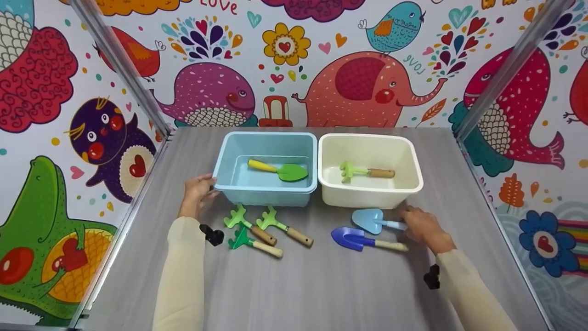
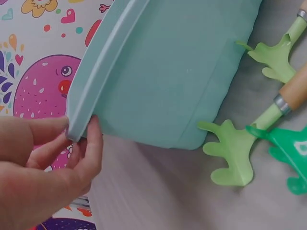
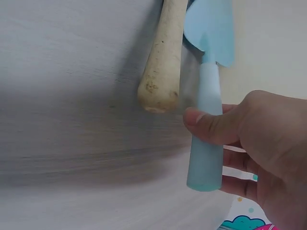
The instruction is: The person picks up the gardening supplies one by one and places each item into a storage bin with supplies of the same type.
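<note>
My left hand pinches the rim at the front left corner of the light blue bin, thumb on one side and fingers beneath. Inside that bin lies a green trowel with a yellow handle. With thumb and fingers around its handle, my right hand holds a light blue trowel, close in front of the cream bin. Just nearer to me rests a dark blue trowel with a pale wooden handle. A light green hand rake lies in the cream bin.
Two light green hand rakes and a darker green rake lie before the blue bin on the grey table. The bins stand side by side. Cartoon-printed walls enclose the back and sides.
</note>
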`<state>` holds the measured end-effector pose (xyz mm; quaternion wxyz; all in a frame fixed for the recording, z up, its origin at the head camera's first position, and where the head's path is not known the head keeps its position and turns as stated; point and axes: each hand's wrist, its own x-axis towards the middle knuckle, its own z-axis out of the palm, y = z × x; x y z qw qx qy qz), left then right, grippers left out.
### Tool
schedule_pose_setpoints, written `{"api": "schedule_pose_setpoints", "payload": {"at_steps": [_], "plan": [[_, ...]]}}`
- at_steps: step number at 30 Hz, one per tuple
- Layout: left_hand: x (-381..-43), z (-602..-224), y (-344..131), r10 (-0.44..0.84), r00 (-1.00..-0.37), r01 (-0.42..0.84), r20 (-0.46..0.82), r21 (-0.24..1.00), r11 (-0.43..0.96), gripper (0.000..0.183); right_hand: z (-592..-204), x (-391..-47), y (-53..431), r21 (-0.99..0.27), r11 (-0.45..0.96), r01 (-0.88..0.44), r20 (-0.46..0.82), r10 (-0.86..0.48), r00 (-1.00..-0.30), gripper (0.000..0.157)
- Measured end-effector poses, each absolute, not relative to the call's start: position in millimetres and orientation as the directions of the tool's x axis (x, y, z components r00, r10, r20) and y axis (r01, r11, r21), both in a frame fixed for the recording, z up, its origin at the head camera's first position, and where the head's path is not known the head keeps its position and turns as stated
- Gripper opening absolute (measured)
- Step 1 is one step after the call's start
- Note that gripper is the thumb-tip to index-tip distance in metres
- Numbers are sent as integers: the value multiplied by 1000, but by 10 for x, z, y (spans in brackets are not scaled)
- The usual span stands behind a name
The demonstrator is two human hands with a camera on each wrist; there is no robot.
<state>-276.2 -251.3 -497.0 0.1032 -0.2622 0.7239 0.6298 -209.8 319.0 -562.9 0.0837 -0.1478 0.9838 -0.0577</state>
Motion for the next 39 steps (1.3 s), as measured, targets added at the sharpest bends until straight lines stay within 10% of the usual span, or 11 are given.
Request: {"api": "schedule_pose_setpoints", "payload": {"at_steps": [39], "plan": [[-2788, -5001, -2467, -237, -865, -479, -443, 869, 125, 49, -5566, -1850, 3039, -677, 719, -154, -214, -393, -894, 23]]}}
